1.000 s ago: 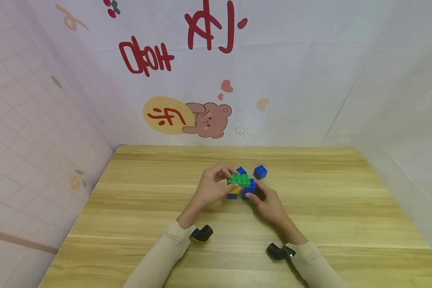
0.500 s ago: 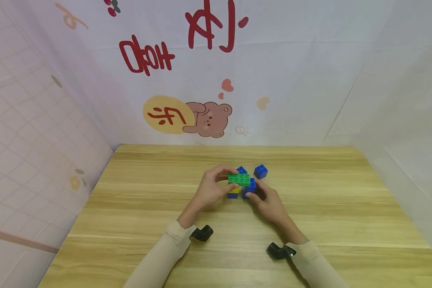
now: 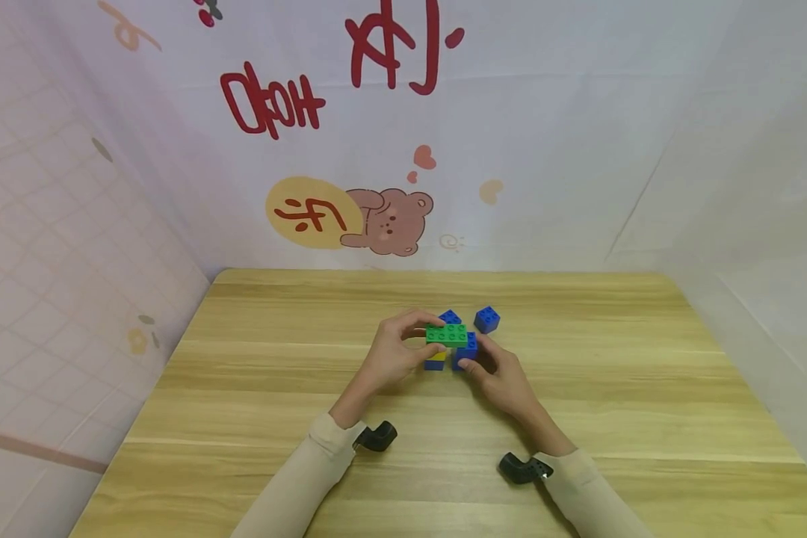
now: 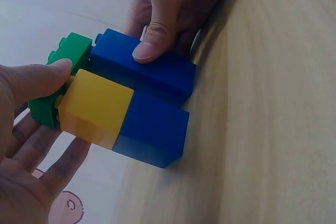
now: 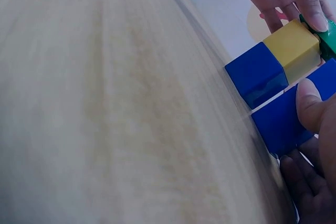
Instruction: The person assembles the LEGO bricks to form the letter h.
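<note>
My left hand (image 3: 391, 350) pinches a green eight-stud building brick (image 3: 447, 335) between thumb and fingers. This brick lies across the tops of two upright stacks. Under its left part is a yellow brick (image 4: 97, 106) on a blue brick (image 4: 152, 132); studs show in the small gap beneath the green one. The right stack is a tall blue block (image 4: 118, 51), standing on the table beside the first with a narrow gap. My right hand (image 3: 504, 377) grips it, thumb on the near side. Whether the green brick is seated on its studs I cannot tell.
Two more blue bricks are on the wooden table (image 3: 242, 418): one (image 3: 450, 317) just behind the green brick, partly hidden, another (image 3: 487, 319) farther right. A printed cloth wall (image 3: 551, 164) rises behind the table's far edge.
A left fingertip that lay over the green brick's top has moved back to its far edge. The brick has barely shifted, and my right hand stays in place.
</note>
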### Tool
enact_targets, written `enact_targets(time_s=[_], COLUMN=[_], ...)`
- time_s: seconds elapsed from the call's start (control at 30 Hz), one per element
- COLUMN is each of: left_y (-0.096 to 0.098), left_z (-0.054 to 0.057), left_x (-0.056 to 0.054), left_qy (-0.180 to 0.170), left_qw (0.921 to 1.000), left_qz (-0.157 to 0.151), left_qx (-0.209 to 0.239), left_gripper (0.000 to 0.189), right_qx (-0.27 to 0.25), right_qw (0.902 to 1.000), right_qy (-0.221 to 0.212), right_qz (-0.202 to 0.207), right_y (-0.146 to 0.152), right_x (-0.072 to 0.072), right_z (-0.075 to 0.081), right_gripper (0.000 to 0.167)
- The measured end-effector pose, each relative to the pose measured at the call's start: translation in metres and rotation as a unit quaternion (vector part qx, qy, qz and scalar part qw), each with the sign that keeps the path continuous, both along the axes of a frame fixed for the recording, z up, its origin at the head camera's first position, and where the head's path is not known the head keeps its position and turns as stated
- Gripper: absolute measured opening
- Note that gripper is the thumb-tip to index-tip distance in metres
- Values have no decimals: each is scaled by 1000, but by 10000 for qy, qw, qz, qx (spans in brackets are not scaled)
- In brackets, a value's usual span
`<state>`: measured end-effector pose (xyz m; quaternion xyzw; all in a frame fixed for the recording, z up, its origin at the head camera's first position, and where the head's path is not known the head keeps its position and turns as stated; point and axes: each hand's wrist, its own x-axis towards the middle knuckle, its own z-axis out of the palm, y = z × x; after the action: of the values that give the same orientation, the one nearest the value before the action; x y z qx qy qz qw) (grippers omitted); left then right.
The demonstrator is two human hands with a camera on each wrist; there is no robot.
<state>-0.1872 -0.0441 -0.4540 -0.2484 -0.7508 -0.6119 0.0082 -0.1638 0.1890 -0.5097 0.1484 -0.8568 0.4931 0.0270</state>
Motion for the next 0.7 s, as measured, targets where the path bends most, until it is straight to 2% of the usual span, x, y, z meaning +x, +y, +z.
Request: enact_targets(time_s=[0.57, 0.7], left_y=[-1, -1], left_z=[-4, -1], left_x=[0, 1], left_qy=[-21, -10], left_qw=[9999, 9998], left_qz=[2, -4], left_qx=[-151, -189], left_gripper=[32, 32], right_qx=[-66, -19], right_qw=[9999, 10000], right_qy=[14, 36], right_qz=[83, 67], right_y=[1, -6], right_x=[-1, 8], right_z=[-3, 18], right_gripper=[49, 45])
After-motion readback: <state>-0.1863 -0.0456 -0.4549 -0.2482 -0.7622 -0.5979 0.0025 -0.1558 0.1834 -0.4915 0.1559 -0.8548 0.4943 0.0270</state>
